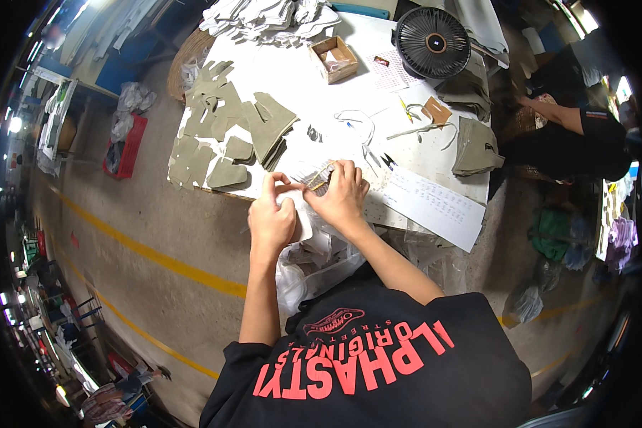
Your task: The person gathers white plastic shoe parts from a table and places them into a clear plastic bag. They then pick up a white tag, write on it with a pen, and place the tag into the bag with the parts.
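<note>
Both my hands are close together at the near edge of a white table [285,64]. My right hand [341,194] is closed around a small grey-and-white bundle [314,175] that looks layered; its exact kind is hard to make out. My left hand [272,220] has its fingers bent against a white cut piece [304,222], which hangs below the palm. Its fingertips almost meet my right hand at the bundle. Just beyond and to the left lies a stack of olive-green cut pieces [269,127], with more flat olive pieces [210,118] spread beside it.
White cut pieces [271,21] are heaped at the back, near a small wooden box [333,60]. A black round fan [432,43] stands at the back right. Written paper [435,207] overhangs the right front edge. A co-worker's arm [560,114] is at the right; a red crate [127,148] sits left.
</note>
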Motion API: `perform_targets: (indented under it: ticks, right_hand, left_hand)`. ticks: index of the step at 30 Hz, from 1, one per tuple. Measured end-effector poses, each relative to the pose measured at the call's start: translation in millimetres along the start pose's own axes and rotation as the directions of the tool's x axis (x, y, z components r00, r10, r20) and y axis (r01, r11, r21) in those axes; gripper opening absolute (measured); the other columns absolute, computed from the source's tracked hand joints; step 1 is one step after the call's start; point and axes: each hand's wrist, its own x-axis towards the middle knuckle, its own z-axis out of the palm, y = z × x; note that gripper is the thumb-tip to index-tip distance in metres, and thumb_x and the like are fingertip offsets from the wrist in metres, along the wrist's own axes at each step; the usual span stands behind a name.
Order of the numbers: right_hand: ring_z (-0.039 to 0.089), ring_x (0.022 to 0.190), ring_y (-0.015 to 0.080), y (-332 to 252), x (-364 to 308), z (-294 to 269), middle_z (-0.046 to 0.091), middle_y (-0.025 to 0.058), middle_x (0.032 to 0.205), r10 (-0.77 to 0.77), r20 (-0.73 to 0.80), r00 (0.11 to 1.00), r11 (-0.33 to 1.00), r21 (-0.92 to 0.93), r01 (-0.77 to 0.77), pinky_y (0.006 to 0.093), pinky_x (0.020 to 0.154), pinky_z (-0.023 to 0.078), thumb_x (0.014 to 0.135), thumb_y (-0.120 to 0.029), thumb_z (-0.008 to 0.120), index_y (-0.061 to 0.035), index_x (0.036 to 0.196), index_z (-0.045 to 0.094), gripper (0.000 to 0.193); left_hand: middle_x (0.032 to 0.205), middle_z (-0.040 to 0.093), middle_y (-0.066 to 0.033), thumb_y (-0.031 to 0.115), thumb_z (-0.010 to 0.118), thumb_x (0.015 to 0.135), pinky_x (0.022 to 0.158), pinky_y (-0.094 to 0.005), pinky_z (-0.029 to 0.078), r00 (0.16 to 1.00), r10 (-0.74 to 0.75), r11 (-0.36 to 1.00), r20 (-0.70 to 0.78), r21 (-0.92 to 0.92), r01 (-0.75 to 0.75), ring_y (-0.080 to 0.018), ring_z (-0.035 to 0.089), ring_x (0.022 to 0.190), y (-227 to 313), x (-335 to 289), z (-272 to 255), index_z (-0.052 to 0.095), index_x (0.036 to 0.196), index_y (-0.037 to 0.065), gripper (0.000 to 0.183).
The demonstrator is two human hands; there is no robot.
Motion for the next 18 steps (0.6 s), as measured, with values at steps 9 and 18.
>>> perform_targets:
  ticks: [9, 18]
  right_hand:
    - [0.049, 0.126, 0.0435, 45, 11, -17, 0.046, 0.0261, 0.134, -0.196, 0.143, 0.970, 0.957, 0.245, 0.158, 0.0502, 0.107, 0.045, 0.077, -0.036, 0.087, 0.0087, 0.133, 0.045, 0.083]
    - [0.055, 0.130, 0.0335, 92, 38, 14, 0.054, 0.0267, 0.144, 0.194, 0.380, 0.904, 0.709, 0.583, -0.397, 0.0400, 0.111, 0.043, 0.104, -0.048, 0.058, 0.0093, 0.144, 0.046, 0.071]
  left_hand:
    - [0.117, 0.077, -0.0134, 0.003, 0.055, 0.088, 0.091, -0.0349, 0.054, 0.995, -0.001, 0.992, -0.097, -0.123, -0.011, -0.0224, 0.074, 0.101, -52, -15, -16, 0.064, 0.124, 0.004, 0.038]
    - [0.150, 0.056, -0.0248, 0.010, 0.056, 0.090, 0.117, -0.0379, 0.039, 0.994, -0.050, 0.972, 0.100, -0.225, 0.072, -0.0355, 0.053, 0.141, -67, -12, 36, 0.043, 0.155, 0.002, 0.067]
